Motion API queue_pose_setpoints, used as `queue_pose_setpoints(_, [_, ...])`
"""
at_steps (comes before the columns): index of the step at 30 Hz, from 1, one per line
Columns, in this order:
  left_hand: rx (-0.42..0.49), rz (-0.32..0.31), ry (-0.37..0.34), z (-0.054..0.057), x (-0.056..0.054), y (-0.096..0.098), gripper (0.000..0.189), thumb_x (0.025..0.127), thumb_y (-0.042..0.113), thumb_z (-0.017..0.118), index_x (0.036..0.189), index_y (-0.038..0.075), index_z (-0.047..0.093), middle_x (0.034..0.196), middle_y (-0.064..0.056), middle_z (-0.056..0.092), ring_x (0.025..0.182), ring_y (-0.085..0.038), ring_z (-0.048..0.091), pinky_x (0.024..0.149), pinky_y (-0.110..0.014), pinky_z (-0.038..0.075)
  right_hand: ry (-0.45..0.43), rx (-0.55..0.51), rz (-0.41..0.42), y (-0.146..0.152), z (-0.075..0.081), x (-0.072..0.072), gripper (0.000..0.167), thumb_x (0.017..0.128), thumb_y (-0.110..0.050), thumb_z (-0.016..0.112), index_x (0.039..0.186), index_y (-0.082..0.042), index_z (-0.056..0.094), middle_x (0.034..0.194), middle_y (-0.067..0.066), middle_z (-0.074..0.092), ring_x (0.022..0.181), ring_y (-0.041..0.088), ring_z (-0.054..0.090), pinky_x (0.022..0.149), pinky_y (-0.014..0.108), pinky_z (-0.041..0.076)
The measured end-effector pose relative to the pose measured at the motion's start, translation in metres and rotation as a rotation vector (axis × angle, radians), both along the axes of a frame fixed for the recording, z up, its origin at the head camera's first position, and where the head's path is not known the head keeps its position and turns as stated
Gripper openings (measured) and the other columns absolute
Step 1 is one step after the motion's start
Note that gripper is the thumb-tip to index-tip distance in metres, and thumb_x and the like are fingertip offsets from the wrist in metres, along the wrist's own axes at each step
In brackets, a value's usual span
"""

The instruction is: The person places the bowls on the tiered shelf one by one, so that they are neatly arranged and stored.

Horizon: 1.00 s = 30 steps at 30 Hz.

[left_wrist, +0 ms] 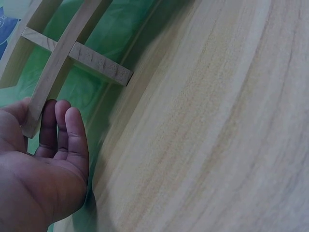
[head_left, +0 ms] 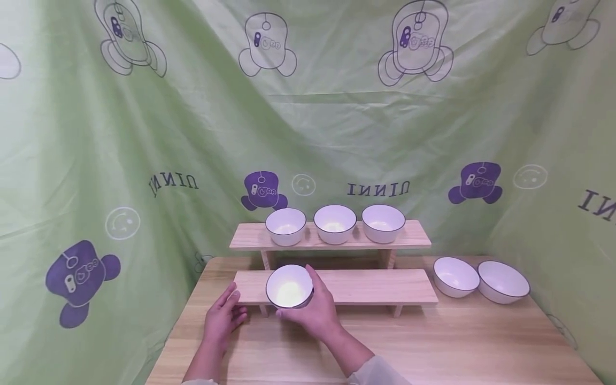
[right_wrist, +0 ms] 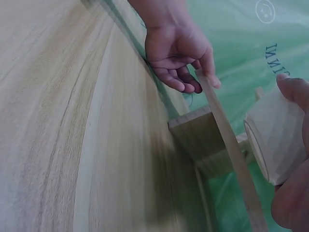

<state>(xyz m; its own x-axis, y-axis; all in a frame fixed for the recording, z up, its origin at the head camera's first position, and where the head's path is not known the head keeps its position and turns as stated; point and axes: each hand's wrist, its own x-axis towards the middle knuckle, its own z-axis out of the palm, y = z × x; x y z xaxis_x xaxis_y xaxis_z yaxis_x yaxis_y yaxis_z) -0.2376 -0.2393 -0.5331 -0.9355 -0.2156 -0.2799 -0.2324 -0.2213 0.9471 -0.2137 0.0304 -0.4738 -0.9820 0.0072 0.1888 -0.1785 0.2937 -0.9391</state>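
Note:
My right hand grips a white dark-rimmed bowl by its side, thumb and fingers around it. The bowl is over the left half of the lower wooden shelf; the right wrist view shows its outer wall beside the board. My left hand holds the left end of that shelf. In the left wrist view, its thumb lies on one face of the board and its fingers on the other. Its palm faces the board's end.
Three similar bowls stand in a row on the upper shelf. Two more bowls, a nearer one and another, stand on the wooden table right of the shelves. A green printed curtain hangs behind and around.

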Motion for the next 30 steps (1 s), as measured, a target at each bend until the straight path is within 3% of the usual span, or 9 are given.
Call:
queue_pose_setpoints(8, [0.000,0.017,0.005,0.001,0.000,0.002,0.068,0.096,0.040,0.075,0.155,0.021,0.049,0.094,-0.004,0.068,0.084,-0.018,0.069,0.085,-0.037,0.065,-0.005,0.017,0.006,-0.008,-0.003,-0.009,0.129,0.053,-0.048,0.102,0.160,-0.019,0.037,0.152,0.010,0.051,0.135,0.032,0.052,0.115,0.054,0.042])
queue_pose_setpoints(23, [-0.009,0.024,0.006,-0.001,-0.002,0.005,0.069,0.096,0.042,0.075,0.156,0.020,0.048,0.094,-0.005,0.069,0.085,-0.019,0.069,0.086,-0.038,0.065,0.006,0.044,-0.022,-0.015,-0.010,-0.024,0.131,0.053,-0.048,0.102,0.160,-0.015,0.036,0.151,0.009,0.052,0.134,0.031,0.053,0.115,0.053,0.044])
queue_pose_setpoints(30, [-0.013,0.021,0.011,0.000,0.001,0.003,0.069,0.098,0.041,0.073,0.158,0.020,0.045,0.098,-0.006,0.068,0.086,-0.019,0.069,0.085,-0.037,0.065,-0.003,0.010,-0.006,-0.017,-0.013,-0.025,0.131,0.055,-0.046,0.102,0.161,-0.011,0.034,0.151,0.012,0.051,0.135,0.034,0.052,0.116,0.054,0.042])
